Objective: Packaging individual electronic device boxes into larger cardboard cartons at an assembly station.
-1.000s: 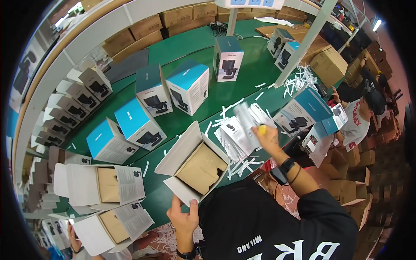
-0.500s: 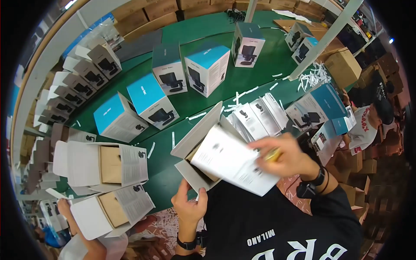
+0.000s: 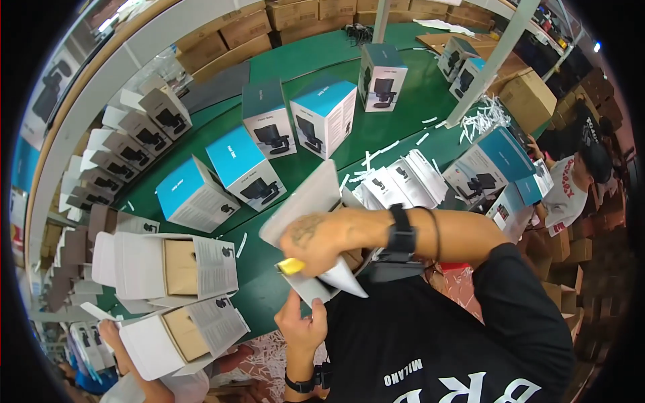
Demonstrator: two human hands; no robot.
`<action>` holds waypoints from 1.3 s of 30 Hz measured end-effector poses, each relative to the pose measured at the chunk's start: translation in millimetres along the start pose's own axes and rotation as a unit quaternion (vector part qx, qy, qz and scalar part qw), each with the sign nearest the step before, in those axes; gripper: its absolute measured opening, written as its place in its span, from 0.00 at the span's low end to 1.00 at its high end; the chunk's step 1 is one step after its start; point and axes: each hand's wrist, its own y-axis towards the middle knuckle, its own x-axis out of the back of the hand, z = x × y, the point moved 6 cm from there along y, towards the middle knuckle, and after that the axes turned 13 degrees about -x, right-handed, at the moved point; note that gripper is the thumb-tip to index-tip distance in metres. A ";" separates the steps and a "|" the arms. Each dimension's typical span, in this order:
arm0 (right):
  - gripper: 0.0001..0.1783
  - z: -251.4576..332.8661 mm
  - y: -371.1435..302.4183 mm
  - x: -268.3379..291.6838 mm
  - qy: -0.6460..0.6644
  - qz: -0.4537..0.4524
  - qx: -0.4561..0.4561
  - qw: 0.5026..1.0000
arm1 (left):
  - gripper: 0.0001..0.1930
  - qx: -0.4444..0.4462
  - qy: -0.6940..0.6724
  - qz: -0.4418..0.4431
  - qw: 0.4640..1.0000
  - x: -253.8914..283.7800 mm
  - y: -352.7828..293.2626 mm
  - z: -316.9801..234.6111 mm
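A white cardboard box [image 3: 310,191] with raised flaps stands open before me at the table edge. My left hand [image 3: 300,321] pinches the lower near edge of this box between thumb and fingers. Across its opening reaches my right hand [image 3: 312,243], closed around a small yellow object [image 3: 291,266] that sticks out beside the fingers; its kind is unclear. Below that hand a white pointed flap or sheet [image 3: 345,279] shows. My right forearm hides most of the box's inside and its printed side.
Two open boxes [image 3: 180,267] with brown inserts lie left, near another person's arm [image 3: 124,346]. Closed blue-topped boxes [image 3: 245,168] stand beyond on the green table [image 3: 269,225]. White printed leaflets [image 3: 403,183], paper shreds [image 3: 485,122] and a post [image 3: 494,64] are right, where a co-worker [image 3: 571,188] works.
My right hand, with the yellow object, has swung left from the printed white panel to the box's left flap. My left hand keeps its hold on the box.
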 end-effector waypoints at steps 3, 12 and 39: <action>0.10 9.7 -6.7 14.1 0.006 -0.085 -0.011 0.996 | 0.16 0.014 0.018 -0.030 0.999 5.4 -0.5 4.7; 0.16 -2.9 -111.9 12.3 0.109 -0.255 0.017 0.961 | 0.20 -0.016 -0.008 -0.093 0.996 6.4 10.8 20.5; 0.17 -108.5 -122.0 -26.4 0.329 -0.528 -0.160 0.767 | 0.25 -0.105 0.080 -0.126 0.983 31.0 20.7 37.3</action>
